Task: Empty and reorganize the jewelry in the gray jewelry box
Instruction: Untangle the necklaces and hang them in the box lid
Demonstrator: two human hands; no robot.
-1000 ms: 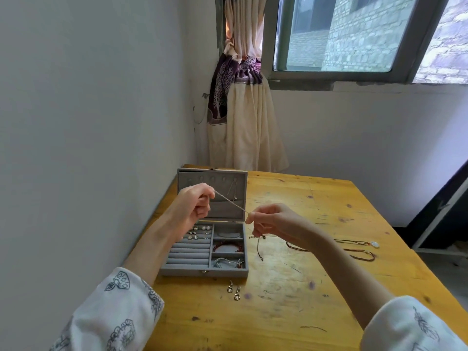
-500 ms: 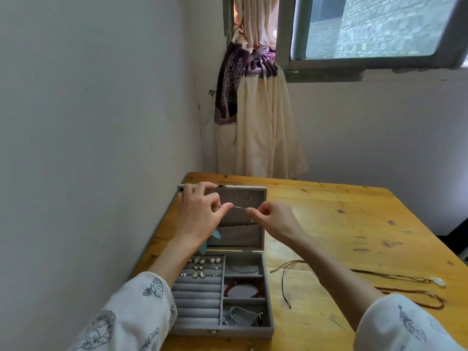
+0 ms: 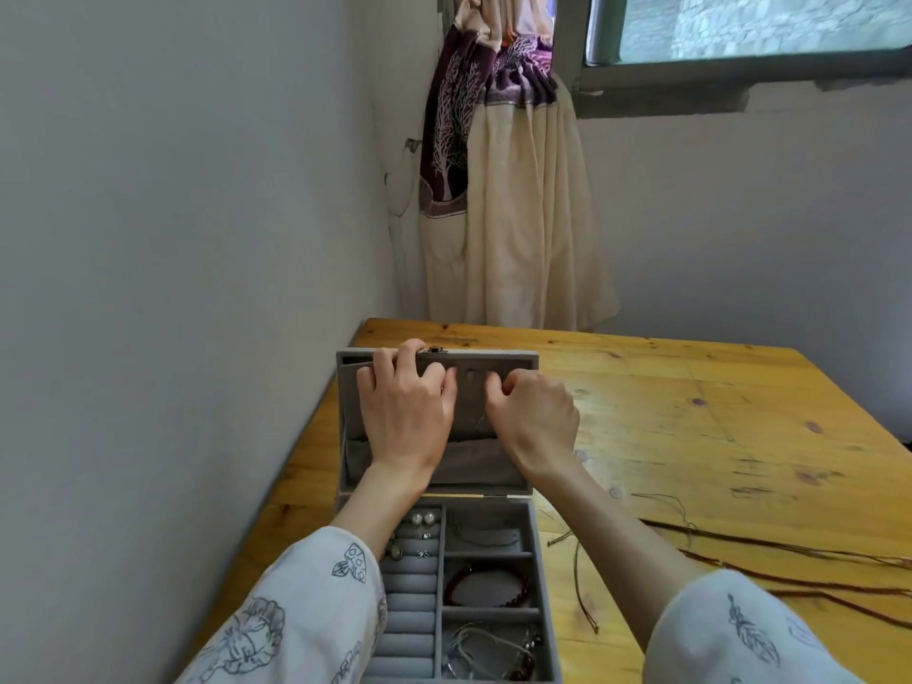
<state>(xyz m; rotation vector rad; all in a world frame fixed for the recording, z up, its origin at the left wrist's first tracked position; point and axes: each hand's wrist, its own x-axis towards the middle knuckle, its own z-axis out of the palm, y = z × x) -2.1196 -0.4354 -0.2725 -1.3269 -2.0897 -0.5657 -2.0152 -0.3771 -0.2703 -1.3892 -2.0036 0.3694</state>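
- The gray jewelry box sits open on the wooden bench, close to the wall on the left, with its lid standing upright at the far side.
- Both hands are raised to the inside of the lid. The left hand has its fingers hooked over the lid's top edge and its thumb pointing toward the other hand.
- The right hand is curled with its fingertips bunched near the lid's row of hooks. It seems to pinch something very thin, but whatever that is cannot be made out, so I cannot tell what it holds.
- In the tray, pearl earrings and small studs lie on the ring rolls at the left. A dark red bead bracelet fills the middle compartment on the right, and a tangle of silvery chains fills the nearest one.
- Brown cord necklaces lie loose on the bench to the right of the box, well apart from it.
- Handling judgement: the chains and cords are light, limp and quick to knot, so each is best lifted alone by its clasp or by one end and kept pulled straight.
- The earrings are tiny and smooth, so a fingertip pinch on the post or the bead suits them.
- The lid is light and hinged, so steadying its top edge keeps the box from tipping back.
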